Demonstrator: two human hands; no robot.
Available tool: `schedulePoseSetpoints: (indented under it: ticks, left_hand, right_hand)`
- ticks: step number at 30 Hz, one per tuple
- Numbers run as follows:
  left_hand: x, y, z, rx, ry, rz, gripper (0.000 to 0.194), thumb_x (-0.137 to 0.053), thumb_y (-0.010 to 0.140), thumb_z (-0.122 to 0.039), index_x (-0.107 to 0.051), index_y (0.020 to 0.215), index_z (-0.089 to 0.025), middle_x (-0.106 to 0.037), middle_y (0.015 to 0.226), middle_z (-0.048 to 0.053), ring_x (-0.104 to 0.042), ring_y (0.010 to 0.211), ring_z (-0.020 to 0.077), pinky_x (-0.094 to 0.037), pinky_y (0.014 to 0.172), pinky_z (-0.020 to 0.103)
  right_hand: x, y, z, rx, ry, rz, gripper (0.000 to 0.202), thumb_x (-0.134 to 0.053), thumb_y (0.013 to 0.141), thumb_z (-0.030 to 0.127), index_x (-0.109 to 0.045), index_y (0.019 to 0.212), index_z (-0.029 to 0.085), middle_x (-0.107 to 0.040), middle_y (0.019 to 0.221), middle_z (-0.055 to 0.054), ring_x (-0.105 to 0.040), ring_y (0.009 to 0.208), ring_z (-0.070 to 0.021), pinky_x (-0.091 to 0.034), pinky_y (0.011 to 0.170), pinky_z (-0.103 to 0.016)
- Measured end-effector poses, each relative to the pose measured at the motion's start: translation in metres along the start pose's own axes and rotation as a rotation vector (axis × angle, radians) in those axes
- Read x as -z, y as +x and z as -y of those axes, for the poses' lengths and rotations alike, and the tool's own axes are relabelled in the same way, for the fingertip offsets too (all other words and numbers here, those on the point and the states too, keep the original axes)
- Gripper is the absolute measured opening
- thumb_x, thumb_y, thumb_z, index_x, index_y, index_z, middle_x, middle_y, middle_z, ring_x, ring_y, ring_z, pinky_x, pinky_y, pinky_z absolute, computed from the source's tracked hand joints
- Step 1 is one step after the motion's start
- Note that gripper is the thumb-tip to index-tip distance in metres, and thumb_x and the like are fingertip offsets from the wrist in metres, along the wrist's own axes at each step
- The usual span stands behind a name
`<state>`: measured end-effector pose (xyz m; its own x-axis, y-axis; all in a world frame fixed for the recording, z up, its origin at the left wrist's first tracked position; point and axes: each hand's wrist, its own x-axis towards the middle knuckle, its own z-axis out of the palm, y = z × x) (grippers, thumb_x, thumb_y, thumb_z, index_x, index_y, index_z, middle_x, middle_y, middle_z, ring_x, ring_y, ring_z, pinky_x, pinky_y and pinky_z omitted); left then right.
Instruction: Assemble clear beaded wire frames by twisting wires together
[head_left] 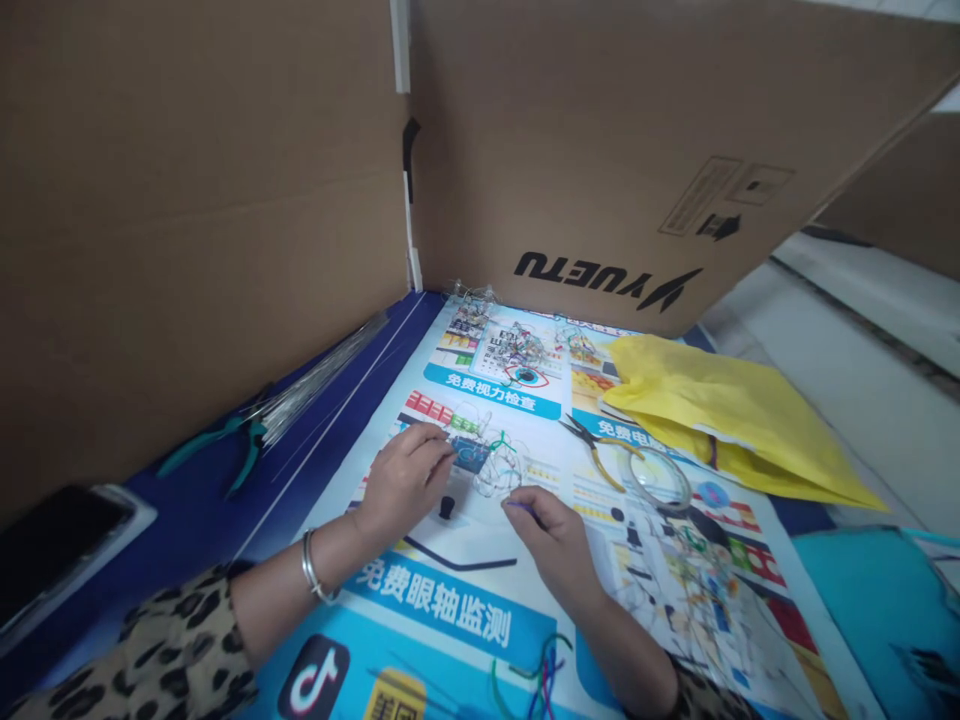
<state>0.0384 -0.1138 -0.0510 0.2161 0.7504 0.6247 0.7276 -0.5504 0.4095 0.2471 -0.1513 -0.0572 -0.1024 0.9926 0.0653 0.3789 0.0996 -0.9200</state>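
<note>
A small bent-wire figure (498,470), with thin silvery loops and a green piece at its top, lies between my two hands. To its left, my left hand (409,475) has its fingers drawn together, the tips close to the wire; what they hold is too small to tell. My right hand (553,540) pinches beside the figure's lower right edge, with a bit of purple wire (531,510) showing at its fingers. Yellow-handled pliers (596,455) lie right of the figure, beside a round coil of clear wire (656,478).
Cardboard walls (525,150) stand behind and left. Teal-handled pliers (255,450) and straight wires (322,385) lie left, near a phone (64,545). Wire tangles (521,345) sit at the back. Coloured wires (544,680) lie in front, a yellow bag (735,410) right.
</note>
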Motion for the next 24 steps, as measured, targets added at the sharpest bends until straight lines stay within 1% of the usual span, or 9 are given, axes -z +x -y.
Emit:
schedulePoseSetpoints:
  ticks: [6, 11, 18, 21, 24]
  left_hand:
    - [0.0, -0.0009, -0.0034, 0.024, 0.005, 0.002, 0.007, -0.054, 0.083, -0.018, -0.061, 0.086, -0.018, -0.062, 0.088, 0.006, -0.059, 0.085, 0.0176, -0.05, 0.077, 0.031]
    - [-0.0004, -0.0001, 0.0003, 0.011, -0.006, 0.008, 0.008, -0.054, 0.083, -0.018, -0.061, 0.087, -0.018, -0.062, 0.088, 0.006, -0.059, 0.085, 0.0174, -0.049, 0.076, 0.03]
    - [0.0011, 0.0011, 0.0006, -0.025, 0.003, 0.014, 0.008, -0.053, 0.083, -0.018, -0.059, 0.088, -0.019, -0.064, 0.088, 0.005, -0.061, 0.085, 0.0162, -0.049, 0.077, 0.028]
    - [0.001, -0.0006, -0.0001, -0.016, 0.035, 0.031, 0.008, -0.052, 0.084, -0.019, -0.057, 0.09, -0.019, -0.065, 0.086, 0.005, -0.061, 0.08, 0.0151, -0.048, 0.073, 0.027]
    - [0.0005, -0.0015, -0.0034, 0.035, 0.032, 0.063, 0.01, -0.05, 0.085, -0.021, -0.056, 0.093, -0.019, -0.065, 0.08, 0.003, -0.06, 0.07, 0.0134, -0.047, 0.068, 0.025]
  right_hand:
    - [-0.0005, -0.0002, -0.0014, 0.012, 0.005, 0.006, 0.018, -0.056, 0.081, 0.033, -0.064, 0.076, 0.018, -0.062, 0.068, 0.0, -0.054, 0.063, -0.013, -0.044, 0.06, -0.023]
    - [-0.0004, 0.0002, -0.0014, 0.019, 0.003, 0.012, 0.019, -0.056, 0.081, 0.034, -0.064, 0.076, 0.018, -0.063, 0.067, 0.0, -0.054, 0.062, -0.0127, -0.044, 0.058, -0.022]
    - [-0.001, -0.0002, -0.0033, 0.007, 0.016, 0.025, 0.018, -0.056, 0.082, 0.034, -0.065, 0.078, 0.019, -0.066, 0.073, -0.001, -0.058, 0.067, -0.014, -0.046, 0.061, -0.023]
    - [-0.0014, 0.0001, -0.0022, 0.002, 0.029, 0.021, 0.017, -0.056, 0.081, 0.034, -0.065, 0.079, 0.019, -0.067, 0.075, -0.001, -0.06, 0.07, -0.0148, -0.048, 0.065, -0.024]
    - [-0.0025, 0.0008, 0.0002, 0.006, 0.036, -0.001, 0.016, -0.056, 0.081, 0.033, -0.065, 0.079, 0.019, -0.068, 0.076, -0.002, -0.06, 0.071, -0.015, -0.049, 0.065, -0.025]
